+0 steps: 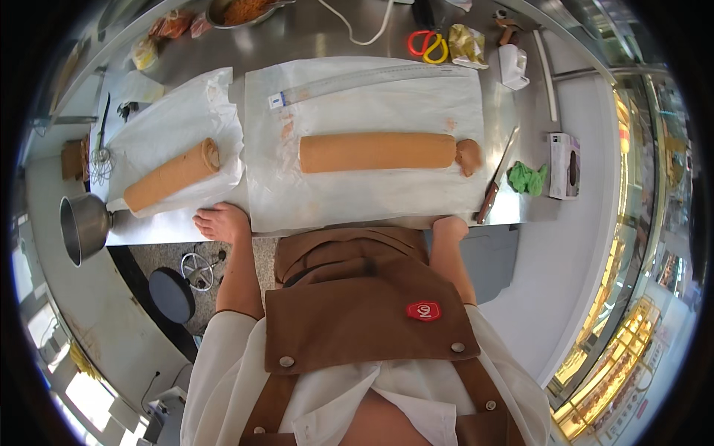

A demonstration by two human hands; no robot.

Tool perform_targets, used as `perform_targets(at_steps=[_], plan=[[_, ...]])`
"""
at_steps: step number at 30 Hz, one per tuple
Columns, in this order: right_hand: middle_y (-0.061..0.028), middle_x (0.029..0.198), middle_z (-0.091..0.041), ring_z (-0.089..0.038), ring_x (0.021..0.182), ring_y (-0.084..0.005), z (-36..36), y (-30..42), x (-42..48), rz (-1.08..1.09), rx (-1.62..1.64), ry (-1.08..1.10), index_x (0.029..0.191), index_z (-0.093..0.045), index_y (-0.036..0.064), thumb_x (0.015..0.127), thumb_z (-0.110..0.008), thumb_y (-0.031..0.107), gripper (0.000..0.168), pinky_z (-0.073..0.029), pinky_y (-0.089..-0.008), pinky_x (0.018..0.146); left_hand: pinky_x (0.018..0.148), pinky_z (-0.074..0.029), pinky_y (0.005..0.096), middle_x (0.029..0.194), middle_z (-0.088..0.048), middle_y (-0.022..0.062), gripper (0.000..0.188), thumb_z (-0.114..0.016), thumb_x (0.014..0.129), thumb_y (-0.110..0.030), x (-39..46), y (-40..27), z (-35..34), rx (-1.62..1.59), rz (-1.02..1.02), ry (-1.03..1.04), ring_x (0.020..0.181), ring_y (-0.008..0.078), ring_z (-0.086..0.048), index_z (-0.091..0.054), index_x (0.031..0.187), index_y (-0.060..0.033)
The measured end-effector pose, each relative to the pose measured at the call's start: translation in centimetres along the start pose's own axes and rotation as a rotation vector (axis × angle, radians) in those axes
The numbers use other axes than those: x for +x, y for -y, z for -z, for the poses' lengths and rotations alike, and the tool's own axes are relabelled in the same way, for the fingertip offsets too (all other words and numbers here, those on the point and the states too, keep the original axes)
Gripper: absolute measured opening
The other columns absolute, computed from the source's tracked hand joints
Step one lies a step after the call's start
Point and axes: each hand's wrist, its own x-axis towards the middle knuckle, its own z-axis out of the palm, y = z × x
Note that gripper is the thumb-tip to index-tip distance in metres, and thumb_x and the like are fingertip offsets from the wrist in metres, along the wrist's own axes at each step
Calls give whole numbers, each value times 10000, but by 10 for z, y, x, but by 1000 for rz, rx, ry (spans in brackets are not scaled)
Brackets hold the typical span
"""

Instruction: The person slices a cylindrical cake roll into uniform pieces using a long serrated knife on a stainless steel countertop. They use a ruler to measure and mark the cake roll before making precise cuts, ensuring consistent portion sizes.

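My left hand rests at the front edge of the steel table, fingers slightly apart, holding nothing. At the same edge, further right, my right hand is curled, its fingers mostly hidden. In front of me a long brown cake roll lies crosswise on white baking paper. A small loose lump of cake sits against its right end. Behind the roll is a clear plastic ruler. On the left, a second cake roll lies slanted on another paper sheet, its spiral end showing.
A long knife with a wooden handle lies right of the paper, beside a green cloth and a glove box. Scissors and a metal bowl stand behind. At left are a whisk and a metal cup.
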Motion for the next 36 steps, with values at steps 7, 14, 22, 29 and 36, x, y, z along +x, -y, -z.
perform_targets(at_steps=[7,14,22,29,36], plan=[[-185,1027,-687,-693,875,-334,-9,7,-1,-16,-387,-135,1020,-629,-78,861,-517,59,238,-595,-426,693,1081,-298,500,1402,-415,235,504,-443,916,-287,1,-4,6,12,17,2,1305,374,-384,-425,1323,10],[-180,990,-696,-699,860,-317,-7,14,-15,-20,-440,-144,973,-641,-66,826,-582,62,204,-591,-417,655,1067,-309,494,1388,-422,233,494,-441,923,-313,3,-5,3,-10,21,9,1295,372,-393,-441,1309,-5],[-188,1055,-684,-690,914,-331,-13,6,8,-29,-399,-182,1032,-651,-86,889,-484,72,270,-589,-438,723,1070,-303,500,1402,-405,234,504,-449,915,-302,2,-7,6,-12,28,37,1303,379,-380,-433,1323,-7],[-171,1076,-682,-683,937,-330,-29,-34,98,156,-945,-26,1064,-649,-77,893,-492,79,280,-593,-426,769,1067,-309,503,1406,-400,234,512,-452,909,-297,3,-9,10,-21,43,40,1304,380,-376,-430,1327,-3],[-169,1081,-680,-682,939,-326,-28,-16,75,171,-897,-29,1071,-646,-76,889,-500,79,280,-594,-421,769,1066,-312,503,1416,-387,229,523,-462,904,-288,3,-9,10,-30,46,55,1308,382,-368,-415,1333,6]])
